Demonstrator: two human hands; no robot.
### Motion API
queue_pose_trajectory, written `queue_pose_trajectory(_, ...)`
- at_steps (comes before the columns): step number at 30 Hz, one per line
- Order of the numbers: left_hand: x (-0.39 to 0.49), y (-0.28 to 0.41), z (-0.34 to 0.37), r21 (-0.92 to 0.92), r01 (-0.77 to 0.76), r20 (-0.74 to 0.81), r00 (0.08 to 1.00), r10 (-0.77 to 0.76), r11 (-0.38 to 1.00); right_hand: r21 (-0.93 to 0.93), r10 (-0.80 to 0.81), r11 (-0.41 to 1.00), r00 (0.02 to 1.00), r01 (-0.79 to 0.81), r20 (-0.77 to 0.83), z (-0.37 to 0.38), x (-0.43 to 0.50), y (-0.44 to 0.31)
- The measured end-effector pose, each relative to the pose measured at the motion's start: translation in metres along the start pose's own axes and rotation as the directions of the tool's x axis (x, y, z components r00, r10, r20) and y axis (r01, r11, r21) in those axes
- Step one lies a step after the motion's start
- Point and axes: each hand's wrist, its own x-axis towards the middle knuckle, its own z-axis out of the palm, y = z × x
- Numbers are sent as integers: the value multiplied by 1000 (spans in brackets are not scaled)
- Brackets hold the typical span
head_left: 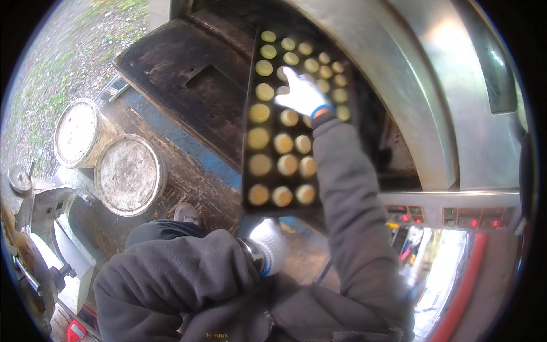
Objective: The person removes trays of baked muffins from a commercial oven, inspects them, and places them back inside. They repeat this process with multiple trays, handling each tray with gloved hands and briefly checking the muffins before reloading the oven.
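Note:
A dark baking tray point(270, 166) holds rows of small round pieces of dough or pastry, pale yellow-green at the far end and browner nearer me. Over the tray's middle, my right hand point(303, 92) in a white glove has its fingers spread, with thumb and forefinger near one round piece point(282, 73); whether it touches is unclear. Below the tray's near edge is my left hand point(268, 243), also in a white glove, close to the rim. Its fingertips are hidden by the tray, so its grip cannot be made out.
The open oven door point(183, 77), dark and stained, lies left of the tray. A steel oven front point(410, 85) with a lit control panel point(474, 218) stands at the right. Two lidded buckets point(128, 175) are on the floor at left, near a metal machine point(47, 205).

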Motion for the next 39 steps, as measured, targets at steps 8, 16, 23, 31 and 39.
queue_pose_trajectory(8, -9, -2, -22, -63, -28, 34, 999, 30, 998, 720, 134, 649, 969, -244, 207, 1, -8, 23)
queue_pose_trajectory(16, -5, -5, -15, -55, -63, 19, 998, 64, 996, 685, 145, 719, 989, -118, 19, -8, -21, 53)
queue_pose_trajectory(23, 4, -3, -1, 32, -64, 16, 998, 63, 997, -5, 181, 983, 974, -182, 138, 0, -25, 57)
queue_pose_trajectory(31, -5, 0, -13, 66, -56, -24, 998, 58, 996, 653, 179, 708, 963, -269, 202, 1, -40, 109)
queue_pose_trajectory(39, -4, -4, -22, -16, -81, 63, 995, 82, 997, 423, 173, 889, 984, -175, 45, -13, -46, 122)
